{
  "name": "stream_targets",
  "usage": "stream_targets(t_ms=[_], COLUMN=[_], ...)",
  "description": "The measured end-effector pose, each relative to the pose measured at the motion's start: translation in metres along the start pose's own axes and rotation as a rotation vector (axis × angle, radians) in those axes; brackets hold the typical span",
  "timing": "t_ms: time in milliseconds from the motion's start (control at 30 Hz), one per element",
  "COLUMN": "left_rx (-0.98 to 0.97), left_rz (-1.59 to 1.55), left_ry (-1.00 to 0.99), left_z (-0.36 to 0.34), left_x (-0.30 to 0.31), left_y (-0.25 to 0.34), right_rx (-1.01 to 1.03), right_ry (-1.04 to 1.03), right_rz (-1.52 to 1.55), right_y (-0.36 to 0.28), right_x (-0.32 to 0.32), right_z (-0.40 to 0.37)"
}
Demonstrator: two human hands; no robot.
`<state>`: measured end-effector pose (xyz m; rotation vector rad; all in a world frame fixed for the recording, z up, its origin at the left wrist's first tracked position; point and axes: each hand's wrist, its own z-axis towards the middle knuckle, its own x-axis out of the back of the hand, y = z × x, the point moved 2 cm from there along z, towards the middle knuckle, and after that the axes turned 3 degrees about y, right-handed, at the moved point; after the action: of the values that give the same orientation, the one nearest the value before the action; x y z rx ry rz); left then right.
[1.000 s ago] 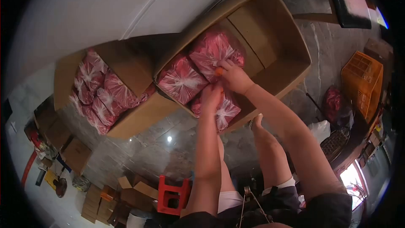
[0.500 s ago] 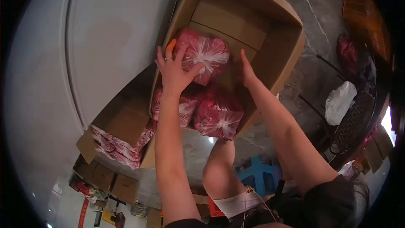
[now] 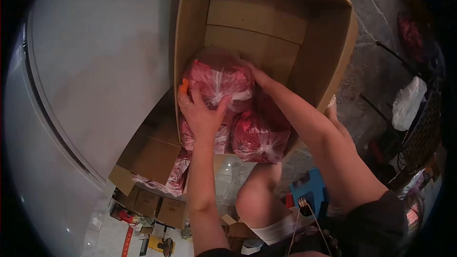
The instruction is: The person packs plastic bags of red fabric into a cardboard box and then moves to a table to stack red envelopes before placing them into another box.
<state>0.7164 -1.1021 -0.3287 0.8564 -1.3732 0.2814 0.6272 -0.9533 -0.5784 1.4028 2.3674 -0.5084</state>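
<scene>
A clear plastic bag of red contents (image 3: 221,78) lies inside a large open cardboard box (image 3: 340,57). My left hand (image 3: 202,112) rests on its left and near side, fingers spread, with a ring and an orange covering on one fingertip. Against the bag's right side is my right hand (image 3: 257,74), its fingertips partly hidden by the plastic. Two more such bags sit at the near end of the box, one at the right (image 3: 262,138) and one at the left (image 3: 219,138), partly behind my left wrist.
A smaller carton (image 3: 150,162) with red packed bags stands at the lower left, beside a large pale panel (image 3: 104,66). A blue plastic stool (image 3: 309,190) is near my knee. On the right are a white bag (image 3: 409,102) and dark rods.
My right hand has moved left onto the bag, where before it was apart from it. The view has shifted, and the bag is now closer to the other two.
</scene>
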Motion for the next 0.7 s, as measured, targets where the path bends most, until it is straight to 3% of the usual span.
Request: stream_targets(t_ms=[100,167,200,267,300,367,500,567,600,667,700], left_rx=[0.054,0.110,0.119,0.162,0.165,0.135,0.182,0.125,0.144,0.134,0.113], left_rz=[0.106,0.241,0.244,0.233,0.234,0.254,0.280,0.298,0.266,0.296,0.333], left_ry=[0.081,-0.092,-0.090,-0.166,-0.168,-0.038,-0.035,-0.005,-0.031,0.002,0.026], left_z=[-0.003,0.005,0.003,-0.003,-0.009,-0.018,-0.023,-0.020,-0.022,-0.018,-0.017], left_x=[-0.001,0.002,0.003,0.003,-0.002,-0.014,-0.023,-0.018,-0.015,-0.011,-0.010], left_y=[0.000,0.003,0.001,-0.005,-0.009,-0.017,-0.020,-0.020,-0.018,-0.014,-0.012], right_rx=[0.046,0.287,0.284,-0.008,-0.011,0.322,0.232,0.452,0.447,0.430,0.424], right_ry=[-0.031,0.138,0.131,0.699,0.696,0.117,0.155,0.296,0.292,0.542,0.545], right_rz=[-0.134,-0.792,-0.798,-0.962,-0.963,-0.382,-0.284,-0.189,-0.206,-0.189,-0.207], right_y=[0.008,-0.015,-0.034,-0.075,-0.067,-0.055,-0.050,-0.044,-0.037,-0.030,-0.023], right_x=[0.016,0.012,-0.005,-0.037,-0.034,-0.030,-0.016,-0.010,-0.007,-0.002,0.001], right_z=[0.022,0.004,-0.020,-0.081,-0.075,-0.046,-0.057,-0.060,-0.062,-0.078,-0.089])
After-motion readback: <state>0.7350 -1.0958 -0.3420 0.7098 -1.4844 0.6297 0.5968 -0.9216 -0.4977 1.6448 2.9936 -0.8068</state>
